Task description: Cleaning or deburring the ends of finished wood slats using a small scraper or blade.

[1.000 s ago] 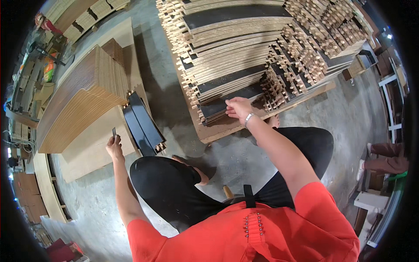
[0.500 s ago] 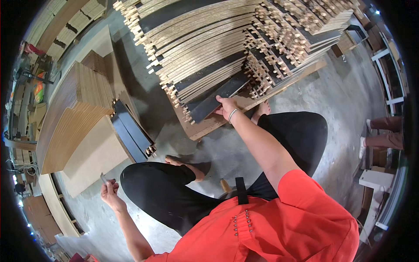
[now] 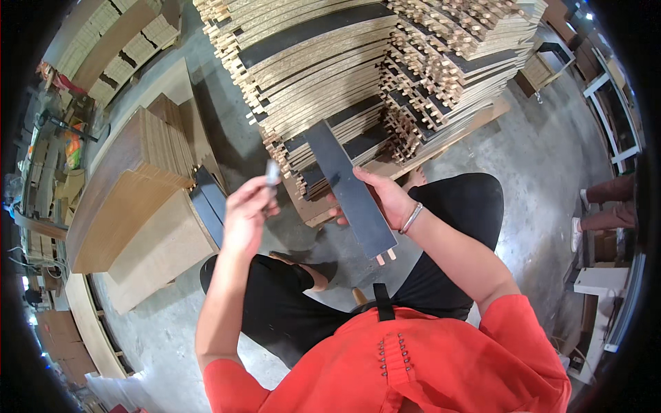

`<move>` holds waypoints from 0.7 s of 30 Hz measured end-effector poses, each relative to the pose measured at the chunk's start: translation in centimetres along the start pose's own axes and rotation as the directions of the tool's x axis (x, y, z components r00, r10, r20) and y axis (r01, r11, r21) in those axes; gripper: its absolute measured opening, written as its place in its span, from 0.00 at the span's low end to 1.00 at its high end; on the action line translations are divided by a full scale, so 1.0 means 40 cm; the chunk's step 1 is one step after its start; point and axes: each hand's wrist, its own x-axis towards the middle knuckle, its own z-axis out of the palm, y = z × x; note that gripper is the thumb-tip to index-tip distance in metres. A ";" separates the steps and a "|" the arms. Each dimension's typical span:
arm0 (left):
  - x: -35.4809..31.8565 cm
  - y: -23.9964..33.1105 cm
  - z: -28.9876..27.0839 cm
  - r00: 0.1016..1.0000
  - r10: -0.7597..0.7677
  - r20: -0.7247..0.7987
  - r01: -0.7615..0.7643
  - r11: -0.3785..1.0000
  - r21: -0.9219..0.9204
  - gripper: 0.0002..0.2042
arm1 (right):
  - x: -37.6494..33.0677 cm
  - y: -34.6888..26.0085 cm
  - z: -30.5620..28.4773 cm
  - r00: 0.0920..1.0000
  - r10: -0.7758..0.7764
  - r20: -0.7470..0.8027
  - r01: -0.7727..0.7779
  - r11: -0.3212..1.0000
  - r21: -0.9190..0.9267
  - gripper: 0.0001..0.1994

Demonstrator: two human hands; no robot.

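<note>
Dowelled-board stack (image 3: 323,62) on base (image 3: 311,212), upper ctr. Panel stack (image 3: 127,206) on flat sheet (image 3: 158,261), mid-L. Single dowelled board (image 3: 348,186) in R hand (image 3: 389,199), ctr.

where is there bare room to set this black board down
Bare floor shows on the right between the pallet and the white frame, and bare plywood beside the brown panels. The pallet is crowded with stacked boards.

Woodworking workshop: concrete floor (image 3: 551,162), dowelled boards (image 3: 323,72) stacked high, reaching near left edge of wooden base (image 3: 482,122), brown panels (image 3: 124,199) packed together, further board piles (image 3: 131,45) beyond.
</note>
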 end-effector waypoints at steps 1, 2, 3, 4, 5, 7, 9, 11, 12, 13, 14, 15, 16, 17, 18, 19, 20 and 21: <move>0.025 -0.016 0.027 1.000 -0.024 -0.013 0.025 1.000 0.016 0.10 | -0.007 -0.005 -0.001 0.994 0.074 0.086 -0.077 0.997 0.029 0.22; 0.057 -0.042 0.042 1.000 0.013 0.005 -0.013 0.997 0.071 0.09 | -0.025 -0.004 0.000 0.994 0.070 0.084 -0.073 0.997 0.030 0.22; 0.079 -0.066 0.045 0.999 0.048 0.013 -0.050 0.990 0.130 0.08 | -0.041 0.005 0.005 0.992 0.118 0.047 -0.118 0.993 -0.014 0.23; 0.099 -0.084 0.055 0.999 0.047 0.012 -0.048 0.990 0.132 0.08 | -0.054 0.005 0.003 0.987 0.160 0.001 -0.160 0.986 -0.056 0.24; 0.116 -0.099 0.064 0.998 0.057 -0.009 -0.055 0.982 0.181 0.07 | -0.054 0.004 -0.006 0.987 0.163 0.003 -0.162 0.985 -0.053 0.24; 0.130 -0.121 0.078 0.998 0.062 -0.024 -0.054 0.971 0.231 0.06 | -0.056 -0.010 -0.019 0.992 0.120 0.037 -0.121 0.992 0.025 0.20; 0.132 -0.138 0.082 0.985 0.145 -0.092 -0.123 0.970 0.207 0.06 | -0.061 -0.019 0.001 0.997 0.005 0.080 -0.001 0.999 -0.051 0.20; 0.134 -0.135 0.069 0.979 0.164 -0.123 -0.131 0.962 0.240 0.07 | -0.059 -0.025 0.028 0.998 -0.052 0.034 0.053 0.998 -0.024 0.19; 0.138 -0.132 0.069 0.971 0.191 -0.144 -0.149 0.953 0.265 0.07 | -0.045 -0.031 0.003 0.998 0.004 0.062 -0.005 1.000 0.023 0.19; 0.143 -0.132 0.067 0.973 0.185 -0.139 -0.142 0.953 0.268 0.07 | -0.033 -0.021 -0.019 0.998 0.001 0.058 -0.003 0.999 0.032 0.19; 0.149 -0.134 0.066 0.970 0.198 -0.138 -0.152 0.945 0.288 0.07 | -0.023 -0.010 -0.040 0.998 0.031 0.049 -0.033 0.999 0.041 0.18; 0.151 -0.137 0.059 0.967 0.213 -0.141 -0.162 0.937 0.309 0.07 | -0.019 -0.005 -0.042 0.997 0.065 0.044 -0.067 0.996 0.050 0.18; 0.154 -0.146 0.049 0.970 0.211 -0.117 -0.162 0.928 0.336 0.07 | -0.025 0.001 -0.032 1.000 0.015 0.019 -0.016 1.000 0.024 0.19; 0.152 -0.155 0.049 0.972 0.207 -0.116 -0.157 0.927 0.339 0.07 | -0.024 0.006 -0.032 1.000 0.016 0.018 -0.016 0.999 0.030 0.19; 0.146 -0.157 0.065 0.961 0.270 -0.064 -0.223 0.889 0.401 0.07 | -0.022 0.008 -0.036 0.999 -0.028 0.034 0.027 0.999 0.029 0.21; 0.138 -0.159 0.083 0.944 0.328 -0.009 -0.288 0.842 0.457 0.06 | -0.022 0.009 -0.040 0.996 -0.071 0.050 0.070 0.997 0.029 0.23; 0.117 -0.162 0.103 0.925 0.377 0.049 -0.338 0.758 0.557 0.06 | -0.024 0.003 -0.043 0.996 -0.072 0.045 0.070 0.997 0.032 0.23; 0.093 -0.157 0.129 0.887 0.444 0.125 -0.426 0.685 0.591 0.05 | -0.026 -0.004 -0.040 0.996 -0.069 0.059 0.066 0.997 0.048 0.24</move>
